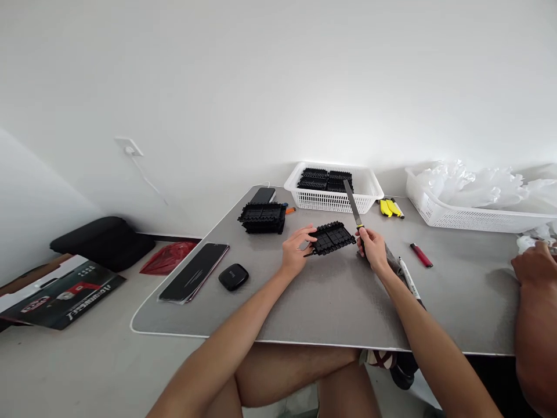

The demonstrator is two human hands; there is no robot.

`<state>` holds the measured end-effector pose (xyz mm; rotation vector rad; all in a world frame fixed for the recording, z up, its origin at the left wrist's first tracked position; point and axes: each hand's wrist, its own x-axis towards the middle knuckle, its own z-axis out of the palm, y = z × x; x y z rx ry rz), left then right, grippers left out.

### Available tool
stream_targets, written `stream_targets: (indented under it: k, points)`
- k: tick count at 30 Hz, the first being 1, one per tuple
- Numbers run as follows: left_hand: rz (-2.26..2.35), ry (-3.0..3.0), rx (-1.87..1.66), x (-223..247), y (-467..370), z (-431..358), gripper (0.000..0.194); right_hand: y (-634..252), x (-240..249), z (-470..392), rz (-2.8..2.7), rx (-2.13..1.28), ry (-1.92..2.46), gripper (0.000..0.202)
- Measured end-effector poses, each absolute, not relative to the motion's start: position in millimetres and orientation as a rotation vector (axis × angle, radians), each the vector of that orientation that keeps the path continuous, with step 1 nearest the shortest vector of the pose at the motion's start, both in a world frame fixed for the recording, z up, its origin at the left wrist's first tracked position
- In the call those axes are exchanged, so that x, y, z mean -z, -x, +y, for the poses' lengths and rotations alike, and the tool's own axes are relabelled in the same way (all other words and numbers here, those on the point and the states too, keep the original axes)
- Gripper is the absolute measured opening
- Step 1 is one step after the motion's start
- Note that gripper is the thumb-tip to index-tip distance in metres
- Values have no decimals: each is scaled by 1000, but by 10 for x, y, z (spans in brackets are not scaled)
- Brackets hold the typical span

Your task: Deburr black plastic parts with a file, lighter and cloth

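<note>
My left hand (296, 249) grips the left end of a black plastic part (333, 238) with toothed edges, holding it tilted above the grey table. In my right hand (372, 247) is a flat file (352, 203), gripped by its black-and-yellow handle with the metal blade pointing up and away. The blade stands just right of the part, and my right fingers are close to the part's right end. A stack of similar black parts (262, 217) sits to the left. More of them lie in a white basket (335, 201) behind my hands.
Around the grey table (331, 307) lie a black case (234, 277), a dark phone-like slab (195, 271), a marker (409, 278), a red lighter-like object (420, 255) and yellow-handled tools (390, 208). A second basket (478, 219) holds clear plastic bags. Another person's hand (537, 264) is at right.
</note>
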<state>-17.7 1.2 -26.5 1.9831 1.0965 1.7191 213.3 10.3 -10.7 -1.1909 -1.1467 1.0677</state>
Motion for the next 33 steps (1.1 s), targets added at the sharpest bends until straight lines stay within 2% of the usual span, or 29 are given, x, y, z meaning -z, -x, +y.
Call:
stream_targets:
  k: [6, 11, 15, 17, 20, 21, 25, 28, 33]
  points:
    - [1084, -1915, -1689, 211, 158, -27, 15, -2078, 79, 17, -1054, -1246, 1133, 43]
    - [1098, -1845, -1761, 185, 150, -36, 15, -2026, 60, -5, -1019, -1304, 1117, 42]
    - [1102, -1725, -1668, 196, 128, -30, 11, -2008, 73, -7, -961, -1310, 1146, 37]
    - [1065, -1595, -1538, 207, 111, -11, 30, -2002, 84, -4, -920, -1290, 1159, 35]
    - [995, -1376, -1367, 215, 94, 29, 76, -2003, 107, 10, -875, -1241, 1158, 34]
    - [975, -1320, -1322, 213, 92, 40, 82, -2007, 117, 17, -867, -1223, 1153, 34]
    - [812, -1207, -1160, 185, 101, 41, 78, -2033, 144, 37, -877, -1121, 1158, 37]
    - [719, -1213, -1102, 157, 107, 8, 83, -2038, 148, 36, -950, -1026, 1161, 35]
    - [863, -1244, -1099, 145, 79, -13, 93, -2025, 152, 19, -1063, -966, 1121, 31]
